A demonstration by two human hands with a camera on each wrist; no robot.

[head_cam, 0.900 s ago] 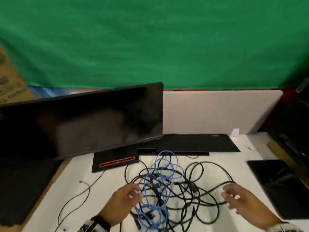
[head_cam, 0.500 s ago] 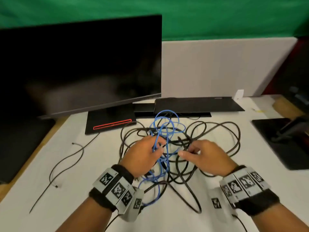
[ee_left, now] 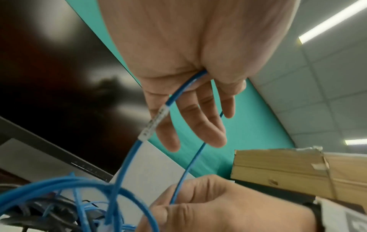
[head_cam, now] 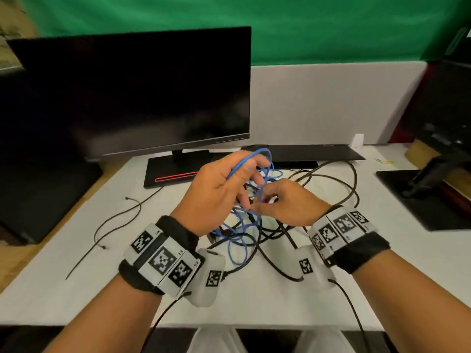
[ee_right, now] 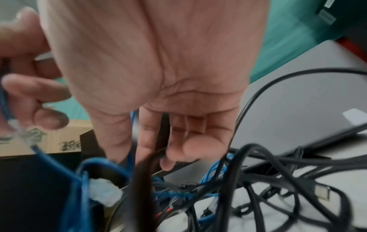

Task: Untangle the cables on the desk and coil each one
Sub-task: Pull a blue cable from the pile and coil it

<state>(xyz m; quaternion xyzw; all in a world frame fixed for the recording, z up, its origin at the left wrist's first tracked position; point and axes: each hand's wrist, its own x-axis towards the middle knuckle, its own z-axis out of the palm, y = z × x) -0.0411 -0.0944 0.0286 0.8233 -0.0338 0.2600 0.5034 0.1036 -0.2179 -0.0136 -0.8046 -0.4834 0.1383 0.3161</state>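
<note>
Desk (head_cam: 254,301): white surface that carries everything; the tangle lies at its middle, toward the rear edge.
Monitor (head_cam: 132,93): dark screen at the rear left corner, its stand base (head_cam: 170,171) just behind the tangle; it limits the room for pulling cable rearward.
Laptop (head_cam: 305,152): closed, flat along the rear edge, behind the tangle.
Black cables (head_cam: 339,179): several wide loops that spread from the middle toward the right edge, crossing one another and the blue one; none is coiled yet.
Blue cable (head_cam: 239,240): thin network cable, part heaped in the middle of the tangle, part raised above it; probably chosen first because its colour sets it apart.
Left hand (head_cam: 216,194): raised over the tangle, thumb and forefinger closed round the blue cable, a loop passing over the fingers (ee_left: 210,130); the lift draws the strand clear of the black loops.
Right hand (head_cam: 293,205): just beside the left, lower, thumb and forefinger pinching the same blue strand where it runs down from the left hand; this appears to steady the run so that it can be traced.
White label (ee_left: 155,124): sleeve on the blue cable just below the left-hand grip.
Thin black lead (head_cam: 114,220): lies alone near the left edge, apart from the tangle.
Stage: judged early, separation only begun.
</note>
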